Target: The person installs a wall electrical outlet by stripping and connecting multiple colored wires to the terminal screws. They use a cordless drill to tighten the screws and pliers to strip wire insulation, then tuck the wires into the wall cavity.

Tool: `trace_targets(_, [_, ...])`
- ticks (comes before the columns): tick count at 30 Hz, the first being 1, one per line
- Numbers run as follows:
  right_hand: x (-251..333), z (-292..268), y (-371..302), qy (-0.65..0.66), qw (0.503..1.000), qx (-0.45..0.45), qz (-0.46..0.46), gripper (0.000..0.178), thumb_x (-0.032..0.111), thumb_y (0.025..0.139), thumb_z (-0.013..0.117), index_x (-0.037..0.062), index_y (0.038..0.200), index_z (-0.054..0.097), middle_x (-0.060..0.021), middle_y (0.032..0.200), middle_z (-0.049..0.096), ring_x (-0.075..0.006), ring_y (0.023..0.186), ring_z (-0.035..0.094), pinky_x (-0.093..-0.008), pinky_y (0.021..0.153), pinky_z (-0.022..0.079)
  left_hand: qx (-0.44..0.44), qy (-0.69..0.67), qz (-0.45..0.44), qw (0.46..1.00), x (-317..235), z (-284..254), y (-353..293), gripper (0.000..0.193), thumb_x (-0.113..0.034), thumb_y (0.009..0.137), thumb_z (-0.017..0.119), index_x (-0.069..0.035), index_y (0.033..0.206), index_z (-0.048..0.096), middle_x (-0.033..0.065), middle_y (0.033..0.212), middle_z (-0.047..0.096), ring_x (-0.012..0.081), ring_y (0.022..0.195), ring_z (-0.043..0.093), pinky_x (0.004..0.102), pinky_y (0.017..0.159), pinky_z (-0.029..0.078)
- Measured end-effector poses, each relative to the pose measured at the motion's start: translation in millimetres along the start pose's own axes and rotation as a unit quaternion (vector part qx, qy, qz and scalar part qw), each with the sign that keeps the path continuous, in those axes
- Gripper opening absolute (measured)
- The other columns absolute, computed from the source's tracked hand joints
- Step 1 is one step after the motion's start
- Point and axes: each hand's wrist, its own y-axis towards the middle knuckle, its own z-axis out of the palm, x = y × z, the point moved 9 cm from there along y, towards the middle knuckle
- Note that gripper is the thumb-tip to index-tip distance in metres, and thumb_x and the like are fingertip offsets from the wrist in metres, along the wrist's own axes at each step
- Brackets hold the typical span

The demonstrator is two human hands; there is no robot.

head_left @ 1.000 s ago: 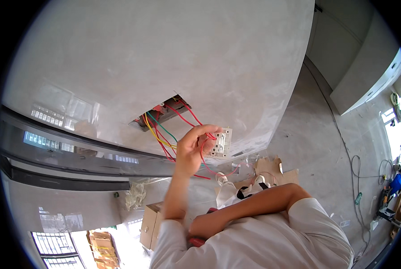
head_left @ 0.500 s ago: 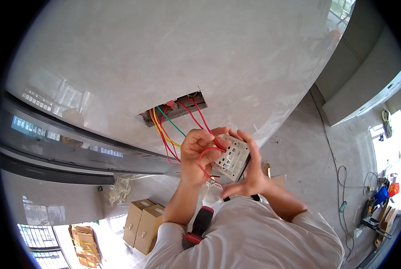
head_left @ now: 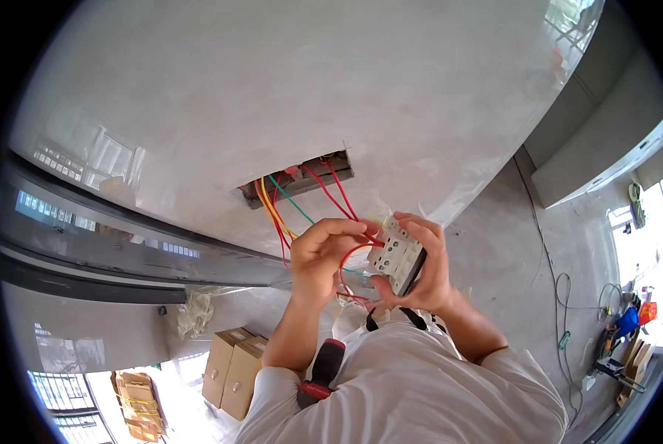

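My right hand [head_left: 433, 266] grips a white wall switch or socket plate [head_left: 392, 257] by its edges, its back with screw terminals turned up. Red wires [head_left: 352, 216] run from a wall box [head_left: 302, 179] into the back of the plate. My left hand [head_left: 320, 259] is beside the plate, fingers curled and pinching at the red wires near the terminals. A loop of red wire [head_left: 342, 268] bends down below the left fingers. Green [head_left: 293, 203] and yellow wires [head_left: 266, 200] also come out of the wall box and pass behind my left hand.
A black and red tool handle [head_left: 324, 370] rests against my white shirt. Cardboard boxes [head_left: 235, 370] stand at the lower left, near crumpled plastic [head_left: 196, 314]. Cables [head_left: 562, 318] trail over the floor at right toward tools [head_left: 616, 348]. A dark ledge [head_left: 124, 222] runs along the wall.
Both hands and the plate have shifted slightly right, and the plate has tilted, showing more of its dark edge. The left fingers have moved a little away from the terminals.
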Motion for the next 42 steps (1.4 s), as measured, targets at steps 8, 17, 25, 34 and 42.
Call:
trace_targets(8, [6, -6, -5, -0.021, 0.999, 0.008, -0.032, 0.091, 0.013, 0.065, 0.094, 0.0025, 0.141, 0.045, -0.0244, 0.13, 0.056, -0.0444, 0.121, 0.062, -0.0494, 0.092, 0.058, -0.06, 0.533, 0.266, 0.801, -44, 34, -30, 0.013, 0.002, 0.087, 0.077, 0.0, 0.098, 0.07, 0.0094, 0.08, 0.066, 0.0208, 0.065, 0.063, 0.0338, 0.057, 0.047])
trace_targets(17, [4, -10, -4, -0.02, 1.0, 0.014, 0.005, 0.092, 0.014, 0.065, 0.094, 0.0053, 0.142, 0.044, -0.0236, 0.135, 0.055, -0.0421, 0.124, 0.061, -0.0484, 0.094, 0.057, -0.117, 0.589, 0.342, 0.723, -46, 44, -37, 0.009, 0.002, 0.088, 0.074, -0.001, 0.095, 0.069, 0.0113, 0.079, 0.066, 0.0263, 0.064, 0.061, 0.0336, 0.057, 0.046])
trace_targets(25, [-97, -36, -83, 0.139, 0.965, 0.012, 0.223, 0.094, 0.015, 0.075, 0.089, 0.0087, 0.155, 0.039, -0.0212, 0.144, 0.052, -0.0378, 0.13, 0.058, -0.0479, 0.104, 0.05, -0.158, 0.288, 0.018, 0.944, 23, 3, -44, 0.02, 0.0, 0.097, 0.066, 0.003, 0.117, 0.066, 0.0087, 0.086, 0.069, 0.0144, 0.073, 0.062, 0.0266, 0.066, 0.052])
trace_targets(34, [-261, -20, -562, -0.004, 0.726, 0.457, 0.513, 0.053, -0.005, 0.081, 0.054, 0.0095, 0.13, 0.068, -0.0195, 0.124, 0.07, -0.0374, 0.117, 0.065, -0.0452, 0.099, 0.051, -0.174, 0.321, 0.058, 0.929, 25, -11, -61, 0.026, 0.006, 0.097, 0.06, 0.007, 0.122, 0.061, 0.0169, 0.092, 0.073, 0.0161, 0.068, 0.064, 0.0264, 0.062, 0.054])
trace_targets(42, [-231, -34, -550, -0.119, 0.77, 0.48, 0.403, 0.013, 0.017, 0.091, 0.07, 0.009, 0.1, 0.067, -0.0145, 0.103, 0.07, -0.0386, 0.101, 0.067, -0.0503, 0.094, 0.051, -0.22, 0.302, 0.024, 0.927, 25, -12, -56, 0.023, 0.002, 0.097, 0.063, 0.006, 0.119, 0.062, 0.0151, 0.096, 0.073, 0.0175, 0.075, 0.068, 0.0282, 0.065, 0.056])
